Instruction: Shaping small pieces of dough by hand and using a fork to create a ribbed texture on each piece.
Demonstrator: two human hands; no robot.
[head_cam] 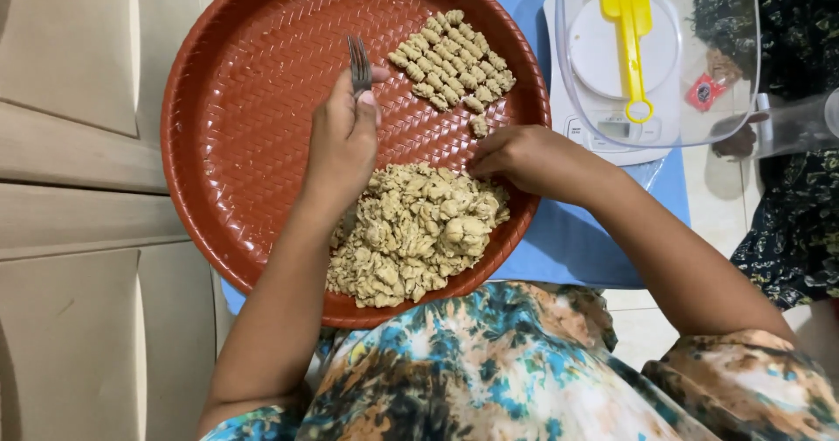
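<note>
Pale tiled floor carries a blue mat. On the mat: round red-brown woven-pattern tray w/ dough, and just right of the tray a white kitchen scale under a clear bowl.

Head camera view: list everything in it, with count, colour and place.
tray: one, reddish-brown, round, woven pattern, centre.
dough heap: one, beige, crumbly, tray's near side.
shaped dough pieces: many, beige, ridged, in rows at tray's far side.
fork: one, metal, over the tray.
kitchen scale: one, white, right of tray.
clear bowl: one, transparent, on the scale.
scraper: one, yellow, in the bowl.
mat: one, blue, under tray and scale.
left hand: holds the fork.
right hand: fingers at the dough heap's edge.
</note>
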